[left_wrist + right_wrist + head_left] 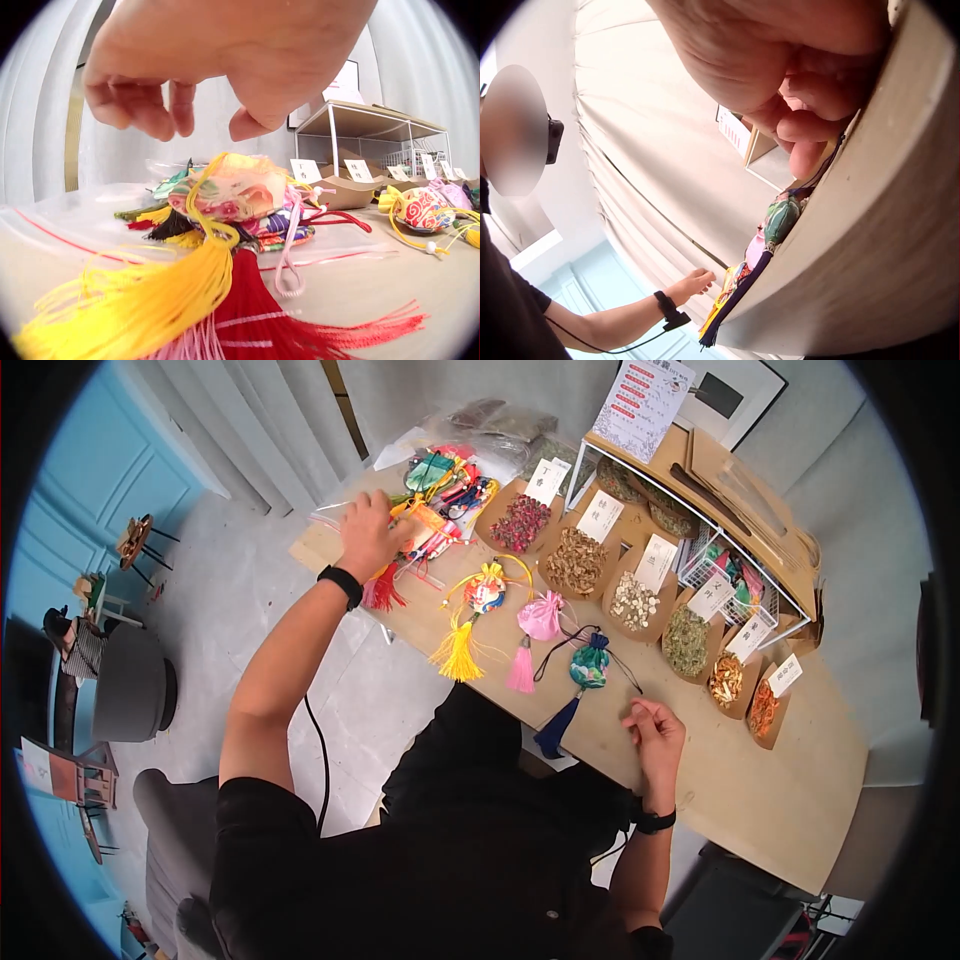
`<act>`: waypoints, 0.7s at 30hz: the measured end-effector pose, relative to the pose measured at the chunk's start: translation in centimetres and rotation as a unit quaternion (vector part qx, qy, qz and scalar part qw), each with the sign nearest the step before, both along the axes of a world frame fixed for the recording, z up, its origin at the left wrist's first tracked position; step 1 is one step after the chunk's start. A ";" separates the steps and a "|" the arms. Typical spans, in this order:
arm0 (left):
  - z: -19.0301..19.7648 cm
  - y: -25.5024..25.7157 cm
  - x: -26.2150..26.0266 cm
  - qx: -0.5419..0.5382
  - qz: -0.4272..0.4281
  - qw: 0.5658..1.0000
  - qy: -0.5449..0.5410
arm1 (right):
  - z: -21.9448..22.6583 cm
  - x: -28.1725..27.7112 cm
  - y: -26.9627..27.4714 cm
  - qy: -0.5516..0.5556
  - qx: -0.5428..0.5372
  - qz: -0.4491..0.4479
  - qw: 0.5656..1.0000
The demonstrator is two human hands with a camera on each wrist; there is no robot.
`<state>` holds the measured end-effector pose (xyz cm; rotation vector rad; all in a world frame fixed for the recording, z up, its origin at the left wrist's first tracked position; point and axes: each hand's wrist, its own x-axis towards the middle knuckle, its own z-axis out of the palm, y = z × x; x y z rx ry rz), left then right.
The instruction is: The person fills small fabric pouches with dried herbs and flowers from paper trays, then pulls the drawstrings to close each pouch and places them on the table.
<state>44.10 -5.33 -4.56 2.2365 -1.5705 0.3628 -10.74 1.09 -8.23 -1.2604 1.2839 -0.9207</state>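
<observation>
My left hand (372, 538) hovers over a pile of embroidered sachets at the table's left end, fingers bent loosely downward and holding nothing. In the left wrist view a gap shows between its fingertips and the top peach sachet (244, 187). Yellow (150, 292) and red tassels (262, 307) spill toward the camera. Beside the pile lie a yellow-and-red sachet (487, 590), a pink sachet (541, 617) and a green sachet (589, 665) with a navy tassel (557, 727). My right hand (655, 735), loosely curled and idle, is by the table's front edge, right of the green sachet.
Labelled brown paper trays of dried materials line the back, from rosebuds (520, 523) to orange shreds (763, 710). Behind them stands a white-framed wooden shelf (740, 510) with a wire basket (716, 565). A clear plastic bag (45, 240) lies under the pile.
</observation>
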 end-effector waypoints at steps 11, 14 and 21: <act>-8.2 -9.0 5.1 0.139 -0.122 0.954 0.236 | 2.2 3.0 -0.6 0.132 -0.172 -0.037 0.975; -8.1 -8.6 4.9 0.121 -0.123 0.961 0.216 | 4.0 5.5 -1.8 0.183 -0.249 -0.010 0.951; -0.3 -3.6 -2.2 -0.068 -0.126 0.989 -0.030 | 3.2 8.6 -4.4 0.324 -0.244 0.056 0.912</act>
